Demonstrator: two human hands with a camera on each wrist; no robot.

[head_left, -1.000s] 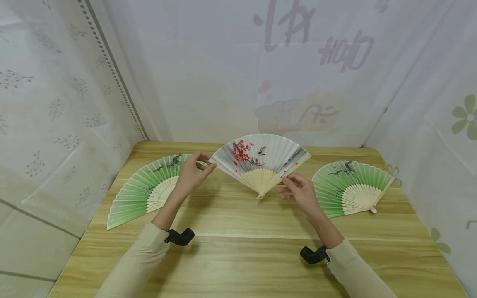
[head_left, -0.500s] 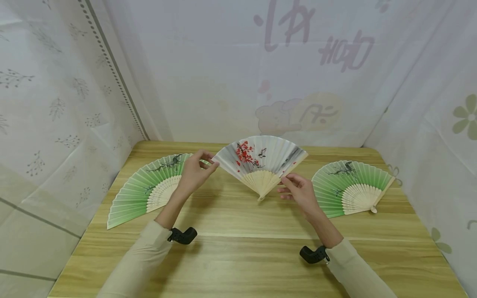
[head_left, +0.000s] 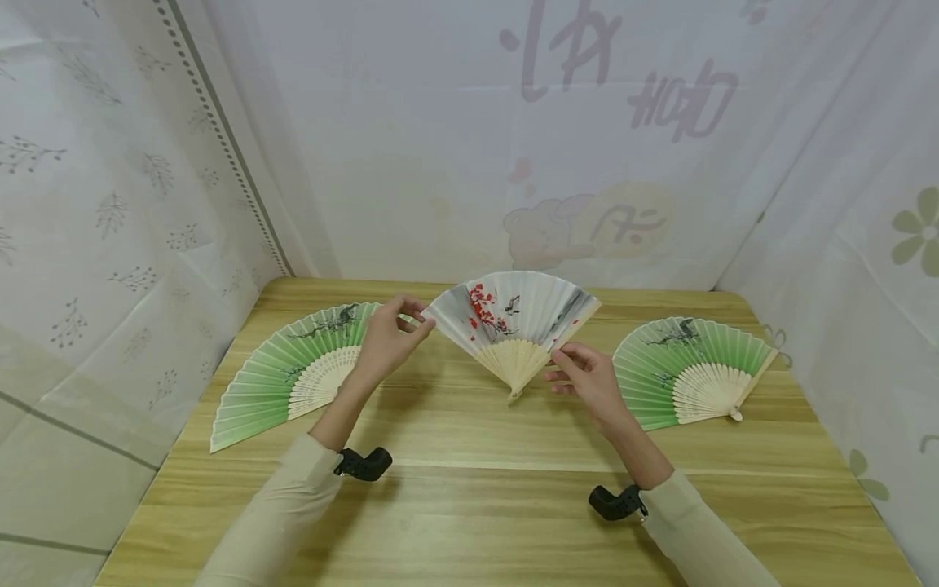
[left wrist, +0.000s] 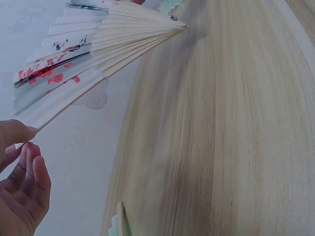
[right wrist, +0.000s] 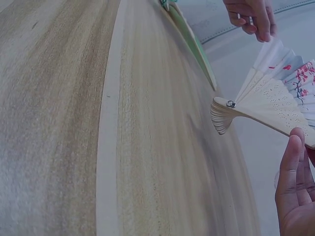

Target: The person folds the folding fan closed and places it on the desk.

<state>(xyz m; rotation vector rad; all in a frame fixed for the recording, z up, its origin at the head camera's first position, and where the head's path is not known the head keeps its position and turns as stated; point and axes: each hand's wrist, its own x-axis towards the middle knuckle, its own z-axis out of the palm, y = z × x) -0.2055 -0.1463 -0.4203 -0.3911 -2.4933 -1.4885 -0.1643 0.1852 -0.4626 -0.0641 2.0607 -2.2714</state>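
Over the far half of the wooden table (head_left: 469, 522), your white red-blossom folding fan (head_left: 530, 306) hangs spread between your hands, pivot (head_left: 514, 397) toward the table's near edge, left hand (head_left: 390, 336) pinching its left corner (head_left: 442, 315), right hand (head_left: 592, 379), nearer the pivot, pinching the opposite guard stick (right wrist: 268, 121).

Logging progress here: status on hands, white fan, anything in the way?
Left hand, right hand pinching white fan at opposite edges. Fan spread, raised off table. Left green fan, right green fan alongside; neither blocking.
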